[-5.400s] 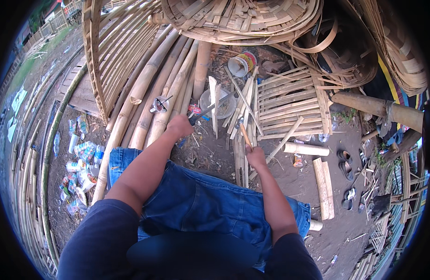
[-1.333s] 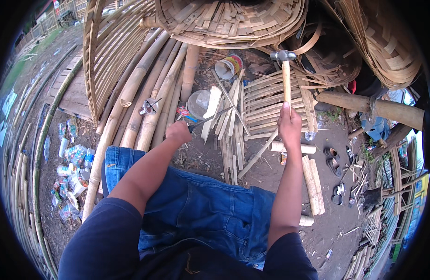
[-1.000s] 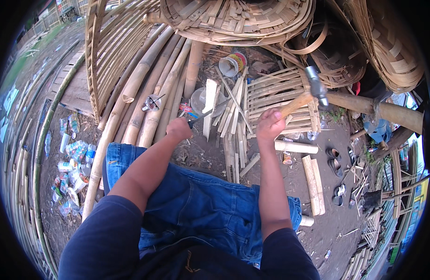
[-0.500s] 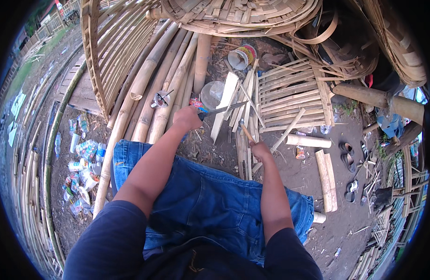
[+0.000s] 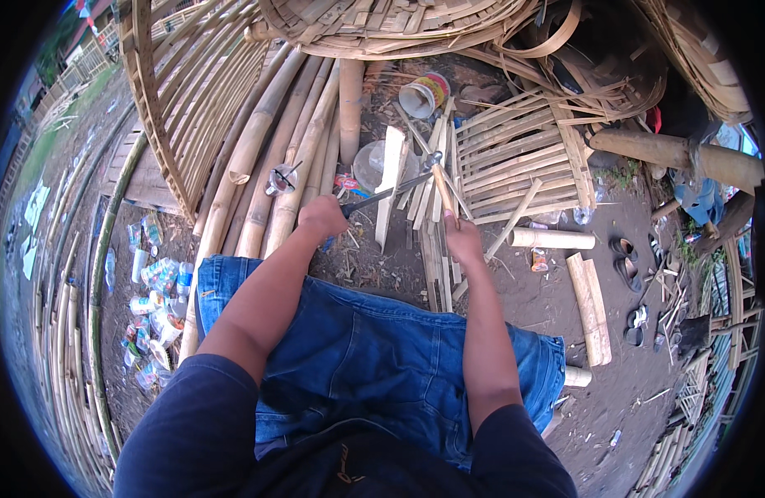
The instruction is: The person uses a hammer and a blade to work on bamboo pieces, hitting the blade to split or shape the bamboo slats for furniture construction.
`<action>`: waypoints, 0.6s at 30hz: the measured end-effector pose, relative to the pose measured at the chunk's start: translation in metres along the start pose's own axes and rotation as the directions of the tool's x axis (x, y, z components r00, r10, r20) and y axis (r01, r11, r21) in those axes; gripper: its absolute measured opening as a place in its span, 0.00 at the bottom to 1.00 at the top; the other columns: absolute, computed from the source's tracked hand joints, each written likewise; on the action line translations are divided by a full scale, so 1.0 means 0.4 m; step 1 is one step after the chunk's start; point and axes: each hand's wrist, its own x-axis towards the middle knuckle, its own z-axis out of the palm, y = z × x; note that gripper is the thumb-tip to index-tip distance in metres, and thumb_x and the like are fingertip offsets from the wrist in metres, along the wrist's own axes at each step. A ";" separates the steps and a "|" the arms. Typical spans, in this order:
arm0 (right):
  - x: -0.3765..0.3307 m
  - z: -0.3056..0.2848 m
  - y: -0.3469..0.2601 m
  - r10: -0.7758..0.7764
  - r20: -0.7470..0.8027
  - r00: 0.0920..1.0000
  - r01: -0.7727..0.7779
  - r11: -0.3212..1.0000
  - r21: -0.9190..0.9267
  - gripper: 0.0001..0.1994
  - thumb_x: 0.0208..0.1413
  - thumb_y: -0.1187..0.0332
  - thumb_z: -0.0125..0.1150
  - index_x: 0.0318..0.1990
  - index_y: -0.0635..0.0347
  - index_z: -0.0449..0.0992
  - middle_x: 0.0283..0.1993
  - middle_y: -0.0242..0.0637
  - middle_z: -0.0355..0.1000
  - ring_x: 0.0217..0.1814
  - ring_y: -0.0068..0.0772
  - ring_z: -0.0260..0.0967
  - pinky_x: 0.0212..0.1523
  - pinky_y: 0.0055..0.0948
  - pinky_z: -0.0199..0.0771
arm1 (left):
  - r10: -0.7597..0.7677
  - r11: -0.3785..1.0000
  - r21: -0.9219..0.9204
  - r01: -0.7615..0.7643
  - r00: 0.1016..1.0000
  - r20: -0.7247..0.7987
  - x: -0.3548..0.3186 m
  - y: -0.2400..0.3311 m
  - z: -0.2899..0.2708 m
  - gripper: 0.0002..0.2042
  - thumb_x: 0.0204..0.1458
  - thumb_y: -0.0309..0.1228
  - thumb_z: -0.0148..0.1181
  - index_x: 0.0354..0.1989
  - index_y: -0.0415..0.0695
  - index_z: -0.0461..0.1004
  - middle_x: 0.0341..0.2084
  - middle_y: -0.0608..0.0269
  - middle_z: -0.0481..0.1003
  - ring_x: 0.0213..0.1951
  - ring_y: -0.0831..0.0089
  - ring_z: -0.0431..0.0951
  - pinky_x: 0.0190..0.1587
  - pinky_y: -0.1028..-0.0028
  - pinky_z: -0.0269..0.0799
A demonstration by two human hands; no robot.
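Note:
My left hand (image 5: 323,217) is closed around the handle of a long knife (image 5: 387,194), whose dark blade points right and slightly away from me. In my right hand (image 5: 463,239) is a hammer (image 5: 442,189) with a pale wooden handle, its metal head up beside the blade's tip. Whether the head touches the blade I cannot tell. Below and beyond the blade lie split bamboo strips (image 5: 433,257) and a wider pale split piece (image 5: 391,176). A slatted bamboo panel (image 5: 515,158) lies just right of them.
Long bamboo poles (image 5: 262,141) run away on the left beside an upright slatted frame (image 5: 163,91). Plastic litter (image 5: 160,307) lies at the left. A bucket (image 5: 421,95) stands beyond the strips, below a woven basket (image 5: 399,25). Sandals (image 5: 626,270) and bamboo pieces lie at the right.
The hammer has swung up and away from me, its head now near the blade's tip. My left hand and the knife have shifted slightly left and down.

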 end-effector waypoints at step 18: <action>-0.051 0.130 0.112 -0.302 -0.197 0.933 0.256 0.940 -0.226 0.28 0.62 0.51 0.43 0.25 0.69 0.74 0.23 0.58 0.70 0.28 0.62 0.70 0.33 0.48 0.68 | 0.096 0.990 0.090 -0.104 0.992 0.081 -0.030 0.033 -0.010 0.18 0.44 0.32 0.56 0.45 0.42 0.75 0.45 0.50 0.76 0.49 0.58 0.76 0.51 0.64 0.72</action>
